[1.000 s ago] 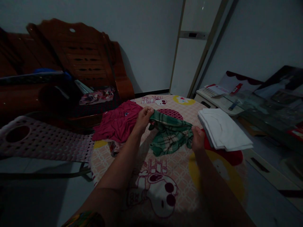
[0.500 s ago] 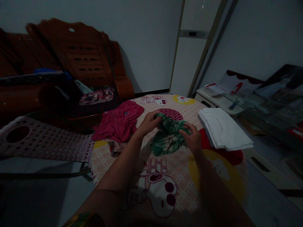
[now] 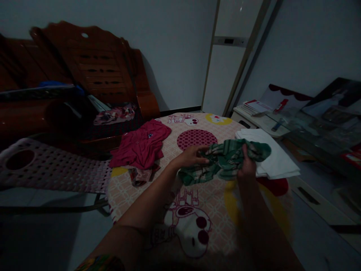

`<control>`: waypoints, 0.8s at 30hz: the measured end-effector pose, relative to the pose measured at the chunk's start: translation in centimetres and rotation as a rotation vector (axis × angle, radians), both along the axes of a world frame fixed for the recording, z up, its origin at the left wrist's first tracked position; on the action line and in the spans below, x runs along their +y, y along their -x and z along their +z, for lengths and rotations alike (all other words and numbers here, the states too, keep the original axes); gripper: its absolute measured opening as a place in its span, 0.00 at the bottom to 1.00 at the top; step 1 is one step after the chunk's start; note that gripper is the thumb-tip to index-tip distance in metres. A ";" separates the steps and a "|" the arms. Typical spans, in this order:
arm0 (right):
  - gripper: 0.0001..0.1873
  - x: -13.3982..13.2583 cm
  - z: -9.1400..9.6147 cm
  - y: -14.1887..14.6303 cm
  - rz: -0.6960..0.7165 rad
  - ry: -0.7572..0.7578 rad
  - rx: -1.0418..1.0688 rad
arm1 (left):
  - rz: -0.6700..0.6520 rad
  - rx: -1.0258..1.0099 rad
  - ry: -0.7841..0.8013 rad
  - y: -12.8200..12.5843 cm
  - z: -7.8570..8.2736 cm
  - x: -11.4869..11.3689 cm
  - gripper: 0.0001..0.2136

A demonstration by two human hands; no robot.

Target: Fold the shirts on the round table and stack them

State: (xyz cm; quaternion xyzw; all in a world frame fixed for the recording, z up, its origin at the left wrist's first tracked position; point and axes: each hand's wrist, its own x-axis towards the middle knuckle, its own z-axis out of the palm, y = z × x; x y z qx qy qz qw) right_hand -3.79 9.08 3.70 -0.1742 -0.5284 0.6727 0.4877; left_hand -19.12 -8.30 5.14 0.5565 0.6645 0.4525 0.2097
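Note:
A green plaid garment (image 3: 225,160), crumpled and stretched sideways, is between my hands over the round table. My right hand (image 3: 247,163) is closed on its right part, with the thumb up and a bunched end sticking out past it over the white cloths. At the garment's left side my left hand (image 3: 193,156) pinches the fabric between thumb and fingers. The lower left part of the garment rests on the patterned tablecloth (image 3: 220,214). Whether it is a shirt or shorts I cannot tell.
A dark pink shirt (image 3: 141,146) lies at the table's left, partly over a small patterned cloth (image 3: 141,176). Folded white cloths (image 3: 278,160) are stacked at the right. A woven chair (image 3: 64,165) stands left, a wooden bench (image 3: 98,67) behind it, a glass-topped table (image 3: 307,128) right.
My right hand has moved right, pulling part of the green plaid garment out over the white cloths. My left hand has shifted slightly right and nearer to me.

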 end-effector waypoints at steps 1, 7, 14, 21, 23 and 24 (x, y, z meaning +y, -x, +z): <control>0.16 0.3 0.8 -0.5 -0.002 0.052 0.026 | 0.014 0.080 0.058 -0.3 -0.9 0.3 0.31; 0.21 1.0 5.2 -3.8 0.112 0.276 0.199 | 0.234 0.411 0.281 -2.3 -3.7 1.7 0.30; 0.19 3.6 5.6 -5.2 -0.027 0.291 0.406 | 0.232 0.232 0.100 3.4 -0.7 -1.1 0.17; 0.18 2.4 4.8 -4.0 0.097 0.335 0.345 | 0.626 0.337 -0.126 3.0 -0.8 -1.0 0.14; 0.19 1.9 4.6 -3.9 0.126 0.354 0.289 | 0.514 0.356 -0.097 1.7 -1.6 -0.1 0.16; 0.19 1.7 4.6 -3.9 0.134 0.357 0.260 | 0.454 0.361 -0.068 1.0 -2.1 0.4 0.17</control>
